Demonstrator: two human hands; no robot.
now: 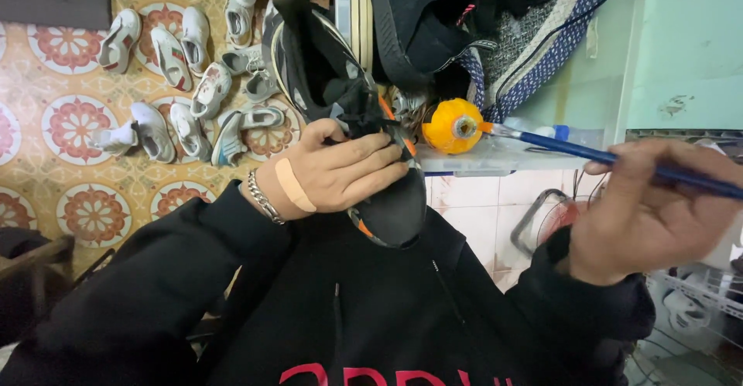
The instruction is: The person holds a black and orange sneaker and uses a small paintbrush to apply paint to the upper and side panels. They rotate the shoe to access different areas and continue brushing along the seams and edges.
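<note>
My left hand (329, 173), with a plaster on its back and a metal bracelet at the wrist, grips a black shoe (325, 76) with orange trim, held up in front of my chest. My right hand (650, 212) holds a blue-handled paintbrush (588, 152) whose bristle tip reaches the mouth of a small orange-yellow pot (453, 126). The pot rests on a clear plastic ledge (495, 161) just right of the shoe. Both arms wear black sleeves.
Several white and light-coloured shoes (186, 84) lie scattered on a patterned tile floor (70, 123) at left. Dark bags and a blue-white woven strap (542, 45) hang behind the pot. A wire rack (696, 293) stands at lower right, a pale green wall (689, 45) above.
</note>
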